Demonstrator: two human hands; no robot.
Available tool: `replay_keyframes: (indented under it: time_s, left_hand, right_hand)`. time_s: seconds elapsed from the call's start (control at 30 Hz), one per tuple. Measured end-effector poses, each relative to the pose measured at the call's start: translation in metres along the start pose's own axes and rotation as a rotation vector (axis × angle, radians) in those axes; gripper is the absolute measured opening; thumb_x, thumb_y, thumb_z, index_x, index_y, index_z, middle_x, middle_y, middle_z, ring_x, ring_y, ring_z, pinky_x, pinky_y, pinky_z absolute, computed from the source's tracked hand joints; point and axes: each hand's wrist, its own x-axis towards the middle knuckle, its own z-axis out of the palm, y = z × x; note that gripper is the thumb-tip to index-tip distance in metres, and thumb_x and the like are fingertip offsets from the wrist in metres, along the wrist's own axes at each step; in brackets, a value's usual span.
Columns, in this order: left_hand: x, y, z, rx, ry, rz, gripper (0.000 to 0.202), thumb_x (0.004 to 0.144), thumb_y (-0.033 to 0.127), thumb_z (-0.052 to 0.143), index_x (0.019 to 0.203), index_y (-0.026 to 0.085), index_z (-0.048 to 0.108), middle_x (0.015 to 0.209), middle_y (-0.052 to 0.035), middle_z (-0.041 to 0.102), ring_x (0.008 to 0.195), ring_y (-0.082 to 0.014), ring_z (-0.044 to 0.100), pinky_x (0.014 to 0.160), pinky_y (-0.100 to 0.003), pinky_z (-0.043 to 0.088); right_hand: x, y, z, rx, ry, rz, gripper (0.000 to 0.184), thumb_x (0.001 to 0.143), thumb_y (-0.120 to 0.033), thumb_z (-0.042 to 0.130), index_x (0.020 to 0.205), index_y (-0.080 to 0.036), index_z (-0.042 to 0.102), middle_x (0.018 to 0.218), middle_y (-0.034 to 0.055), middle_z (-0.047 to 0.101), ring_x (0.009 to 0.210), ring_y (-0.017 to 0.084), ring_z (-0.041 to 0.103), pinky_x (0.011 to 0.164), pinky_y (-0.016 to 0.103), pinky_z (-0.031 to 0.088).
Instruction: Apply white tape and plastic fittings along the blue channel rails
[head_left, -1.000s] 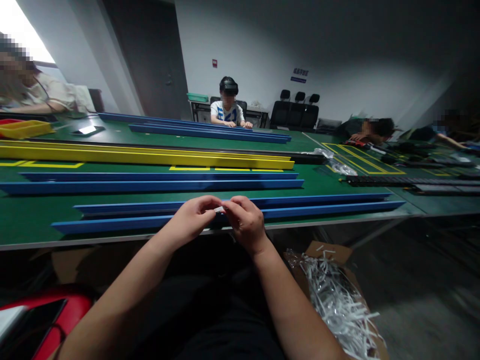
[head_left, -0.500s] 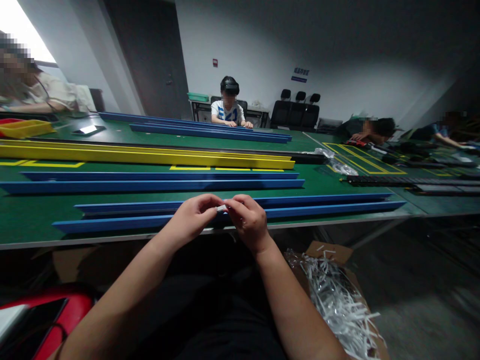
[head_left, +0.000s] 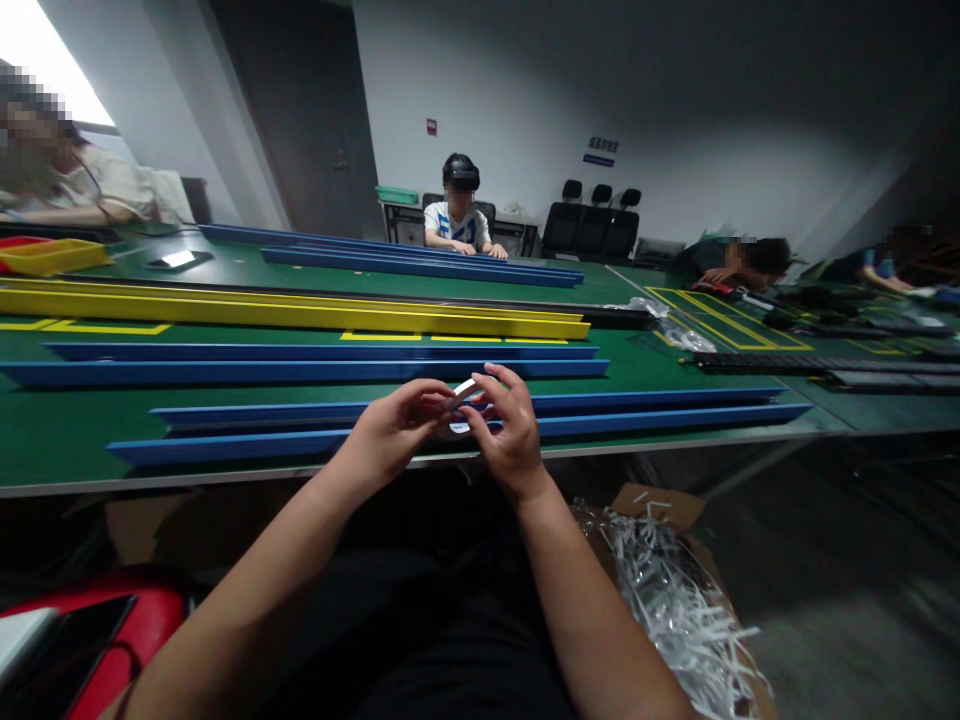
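Note:
My left hand [head_left: 401,420] pinches the near end of a small white strip-like piece [head_left: 466,388] between thumb and fingers. The fingers of my right hand [head_left: 510,425] curve round the other end of it, fingertips touching. Below the strip, between the two thumbs, a pale curved edge shows; whether it belongs to the same piece I cannot tell. Both hands are above a pair of long blue channel rails [head_left: 660,415], which lie along the near edge of the green table [head_left: 45,425].
Beyond lie more blue rails [head_left: 300,370] and a long yellow rail [head_left: 300,308]. A cardboard box of white paper strips [head_left: 675,600] stands on the floor at right, a red seat [head_left: 154,620] at lower left. Across the table a person [head_left: 457,215] sits; others work at both sides.
The white piece has tilted up and shows more of its length. My right hand has opened its fingers wider and shifted slightly up and right; the left hand stays nearly in place.

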Motion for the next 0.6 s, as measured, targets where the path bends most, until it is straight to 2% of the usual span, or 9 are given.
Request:
replay_keyframes:
  time_s: [0.1,0.17,0.27,0.4,0.5,0.6]
  left_hand:
    - [0.000,0.002,0.003,-0.095,0.090,-0.051,0.038,0.078,0.036,0.074,0.108,0.021,0.057,0.098,-0.0061,0.072,0.089,-0.0230,0.071,0.071,-0.035,0.061]
    - [0.000,0.004,0.005,-0.129,0.131,-0.064,0.039,0.076,0.036,0.075,0.106,0.021,0.055,0.094,-0.0042,0.071,0.086,-0.0221,0.071,0.070,-0.035,0.061]
    - [0.001,0.005,0.008,-0.137,0.205,-0.044,0.039,0.074,0.037,0.077,0.099,0.021,0.052,0.090,-0.0015,0.068,0.080,-0.0183,0.070,0.068,-0.031,0.059]
    - [0.002,0.004,0.012,-0.137,0.238,-0.058,0.040,0.075,0.041,0.074,0.099,0.022,0.048,0.095,-0.0019,0.067,0.076,-0.0160,0.068,0.062,-0.028,0.058]
    - [0.004,0.001,0.012,-0.123,0.212,-0.043,0.041,0.078,0.041,0.072,0.104,0.022,0.047,0.101,-0.0039,0.067,0.088,-0.0193,0.070,0.072,-0.033,0.059]
    - [0.008,-0.006,0.009,-0.039,0.141,0.014,0.057,0.078,0.038,0.071,0.125,0.023,0.043,0.111,-0.0078,0.068,0.105,-0.0227,0.067,0.088,-0.040,0.056]
  right_hand:
    - [-0.005,-0.003,0.005,-0.028,-0.017,-0.060,0.041,0.087,-0.029,0.066,0.126,-0.027,0.052,0.143,0.0120,0.041,0.112,0.021,0.059,0.091,0.039,0.057]
    - [-0.008,-0.005,0.009,-0.093,0.033,-0.110,0.042,0.084,-0.031,0.070,0.121,-0.025,0.050,0.140,0.0136,0.039,0.121,0.025,0.053,0.097,0.045,0.053]
    - [-0.013,-0.006,0.013,-0.160,0.069,-0.164,0.047,0.081,-0.033,0.073,0.119,-0.024,0.046,0.138,0.0155,0.037,0.118,0.026,0.054,0.098,0.048,0.050]
    - [-0.012,-0.002,0.016,-0.225,-0.073,-0.199,0.039,0.085,-0.031,0.067,0.118,-0.023,0.046,0.120,0.0123,0.056,0.111,0.025,0.057,0.100,0.047,0.047]
    - [-0.007,0.002,0.013,-0.263,-0.154,-0.207,0.027,0.091,-0.026,0.057,0.117,-0.022,0.049,0.101,0.0063,0.065,0.097,0.022,0.061,0.100,0.045,0.044]
    - [-0.002,0.006,0.005,-0.322,-0.170,-0.165,0.019,0.096,-0.029,0.052,0.113,-0.021,0.053,0.099,0.0064,0.067,0.092,0.021,0.060,0.089,0.038,0.044]
